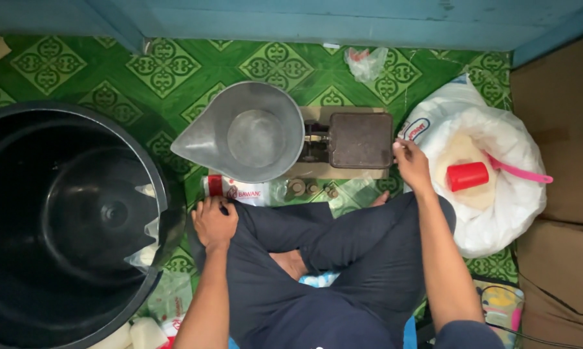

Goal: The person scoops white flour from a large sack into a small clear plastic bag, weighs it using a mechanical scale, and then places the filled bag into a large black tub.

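I sit cross-legged on a green patterned floor mat. A balance scale [317, 152] stands before my knees, with a grey metal scoop pan [240, 132] on its left and a flat dark weight plate [361, 139] on its right. My right hand [411, 165] touches the plate's right edge, fingers curled. My left hand [214, 222] rests on my left knee, fingers bent, next to a plastic packet [243, 191] lying on the floor. Small brass weights [304, 188] lie in front of the scale.
A big black bucket [65, 220] fills the left. At the right an open white sack [492, 174] of pale powder holds a red cup scoop [469, 176] with a pink handle. Cardboard boxes [563, 161] stand far right; a blue wall [304, 19] runs behind.
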